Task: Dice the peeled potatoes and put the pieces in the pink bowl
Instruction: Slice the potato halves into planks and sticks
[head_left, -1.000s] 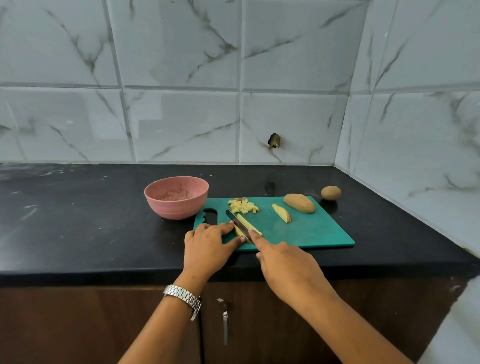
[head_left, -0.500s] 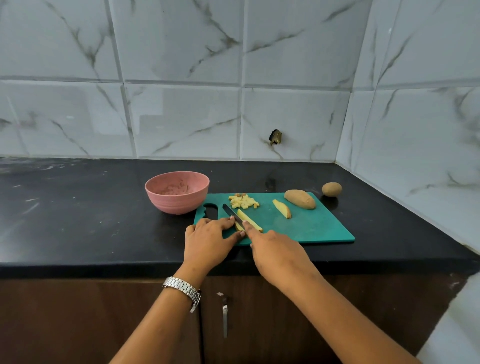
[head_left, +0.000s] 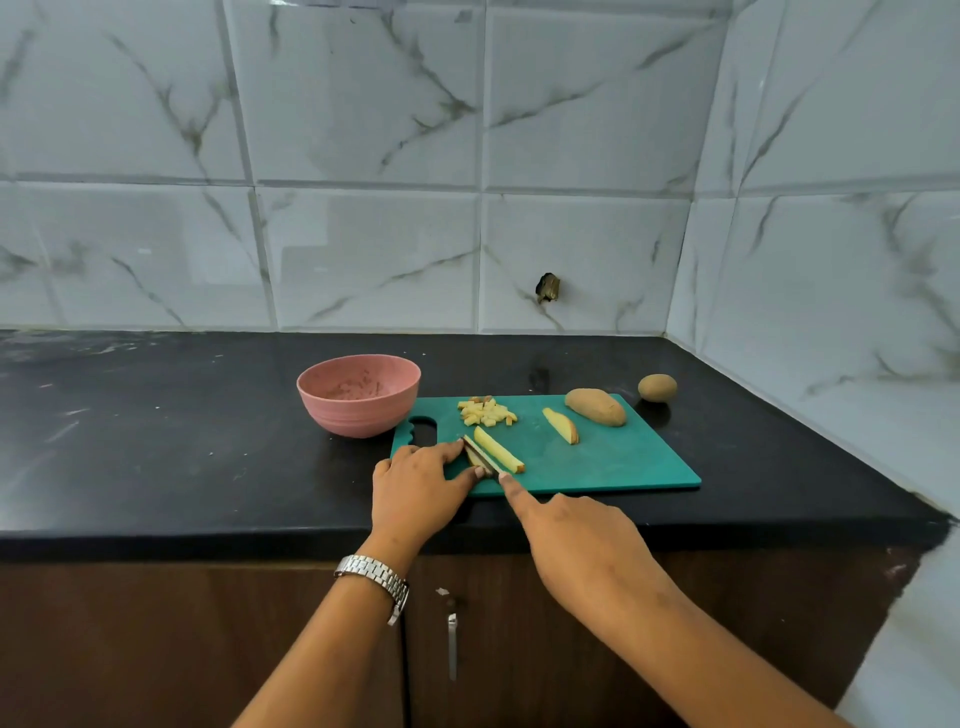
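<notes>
**While the blade is down, the wet potato wants to slide**

Because cut potato is stiff, light and slick on its fresh faces, I judge that the potato slab (head_left: 471, 460) under my left hand (head_left: 421, 488) will skate on the cutting board (head_left: 613, 462) unless it is pinned flat side down. My left hand pinches it between fingertips and thumb, close beside the knife (head_left: 480, 457). The blade lies lengthwise between the slab and the freed strip (head_left: 500, 456) on its right. My right hand (head_left: 582, 540) is wrapped on the knife, forefinger stretched toward the spine; the handle itself is hidden under my palm. The best hold, I think, is on the slab's top and outer edge, with fingertips tucked back from the steel, since they sit very near it.

Farther back on the board lies a small heap of dice (head_left: 485, 413), not yet in the pink bowl (head_left: 353, 415). The bowl stands on the black counter (head_left: 156, 441) just off the board's handle end, and only scraps show inside it. A wedge (head_left: 562, 426) and a larger tan potato (head_left: 595, 407) wait toward the board's far right. A small round potato (head_left: 657, 387) sits off the board near the tiled corner. What stands in the dice's way is the bowl's own rim, higher than the board, so pieces must be lifted or scooped rather than pushed. Most of the dicing looks undone.
</notes>
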